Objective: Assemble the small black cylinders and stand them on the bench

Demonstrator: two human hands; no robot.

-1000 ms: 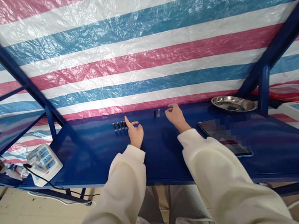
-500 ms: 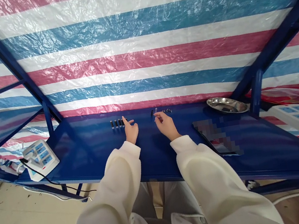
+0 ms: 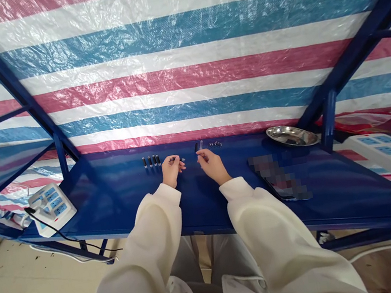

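Head view: the left hand (image 3: 171, 170) is pinching a small gray-tipped item (image 3: 182, 159) over the blue table (image 3: 125, 198), right of four black cylinders (image 3: 150, 161). The right hand (image 3: 212, 164) is hovering nearside of a clear piece (image 3: 201, 144), fingers curled; whether they are grasping anything cannot be determined.
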